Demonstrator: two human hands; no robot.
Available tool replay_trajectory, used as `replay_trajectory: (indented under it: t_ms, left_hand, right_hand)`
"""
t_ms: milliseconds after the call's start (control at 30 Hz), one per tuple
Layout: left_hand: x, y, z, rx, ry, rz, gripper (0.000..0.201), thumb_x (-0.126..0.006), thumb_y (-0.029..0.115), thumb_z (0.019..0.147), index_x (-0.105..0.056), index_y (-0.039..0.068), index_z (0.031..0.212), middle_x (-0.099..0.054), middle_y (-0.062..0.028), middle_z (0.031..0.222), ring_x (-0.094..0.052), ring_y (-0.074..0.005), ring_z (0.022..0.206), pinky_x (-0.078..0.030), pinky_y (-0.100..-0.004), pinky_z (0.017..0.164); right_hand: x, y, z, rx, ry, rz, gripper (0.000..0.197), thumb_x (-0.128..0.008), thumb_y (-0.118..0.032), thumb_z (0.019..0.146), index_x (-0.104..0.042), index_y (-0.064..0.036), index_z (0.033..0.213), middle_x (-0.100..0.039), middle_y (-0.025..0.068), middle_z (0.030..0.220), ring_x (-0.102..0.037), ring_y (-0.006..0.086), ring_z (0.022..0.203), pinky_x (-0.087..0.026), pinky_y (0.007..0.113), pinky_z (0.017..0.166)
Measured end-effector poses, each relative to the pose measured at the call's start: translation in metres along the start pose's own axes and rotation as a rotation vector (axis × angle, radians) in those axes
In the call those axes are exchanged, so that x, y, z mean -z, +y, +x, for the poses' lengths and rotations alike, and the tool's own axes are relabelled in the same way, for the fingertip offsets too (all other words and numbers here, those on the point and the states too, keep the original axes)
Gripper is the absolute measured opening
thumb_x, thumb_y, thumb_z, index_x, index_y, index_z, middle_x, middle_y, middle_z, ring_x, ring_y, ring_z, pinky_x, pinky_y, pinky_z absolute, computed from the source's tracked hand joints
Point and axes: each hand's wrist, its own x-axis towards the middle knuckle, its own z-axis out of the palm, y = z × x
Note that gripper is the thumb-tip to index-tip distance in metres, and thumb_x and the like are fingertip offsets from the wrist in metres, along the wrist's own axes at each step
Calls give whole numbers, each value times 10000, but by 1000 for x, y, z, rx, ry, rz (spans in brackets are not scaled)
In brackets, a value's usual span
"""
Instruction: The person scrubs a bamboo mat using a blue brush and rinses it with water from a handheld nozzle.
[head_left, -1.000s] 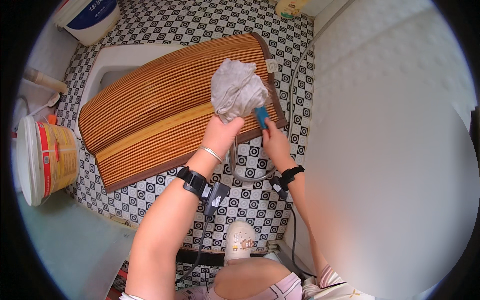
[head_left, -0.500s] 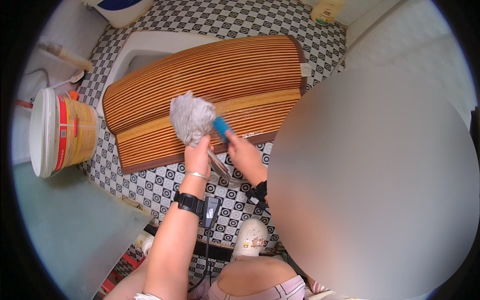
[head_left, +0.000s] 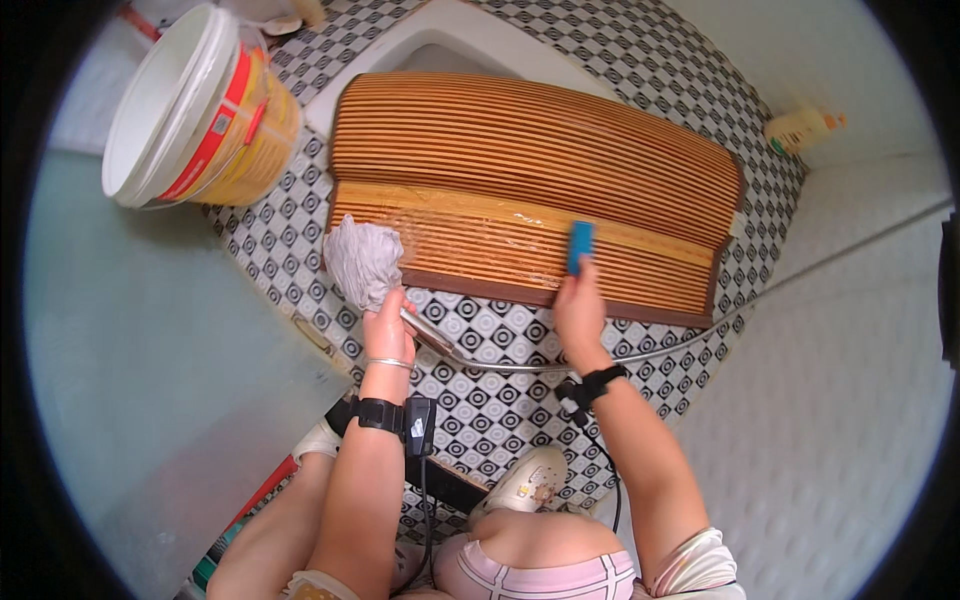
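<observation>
A brown striped bamboo mat (head_left: pixel 480 130) with a pale band lies draped over part of a white floor basin (head_left: pixel 375 50). My right hand (head_left: pixel 582 310) is closed round the end of a blue brush (head_left: pixel 581 245), which rests on the mat's near section; its underside is hidden. Over the mat's near left corner, my left hand (head_left: pixel 388 325) grips a silver shower handset (head_left: pixel 428 332) with a bunched grey cloth (head_left: pixel 362 262) above the fist. The cloth hides whatever is under it. Wet, shiny patches show on the mat between the two hands.
A metal shower hose (head_left: pixel 680 345) runs from the handset to the right wall. At the left stands a white and yellow bucket (head_left: pixel 250 150); a pale yellow bottle (head_left: pixel 800 130) is by the right wall. Patterned tiles (head_left: pixel 500 410) cover the floor, near my shoe (head_left: pixel 530 482).
My right hand has moved away from the cloth, rightward along the mat with the brush. The left hand with handset and cloth is now by the mat's left edge. The whole view has shifted.
</observation>
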Motion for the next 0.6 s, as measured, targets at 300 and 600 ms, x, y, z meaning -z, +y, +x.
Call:
replay_trajectory:
  t_ms: [300,600]
  left_hand:
    - [10,56,12,-173,87,31,108,-674,124,881,-588,71,843,-558,-6,718,-549,-127,638,-439,-251,576]
    - [17,63,21,-153,198,-131,115,-675,129,882,-576,77,859,-555,-17,732,-545,-133,647,-430,-255,572]
  right_hand:
    - [-66,-114,30,757,-548,-266,332,-516,-171,971,-521,-169,1303,-647,189,837,-661,379,765,-523,489,616]
    - [-127,-197,37,709,-572,-138,375,-491,-130,956,-481,-184,1328,-686,200,924,-671,391,837,-526,499,688]
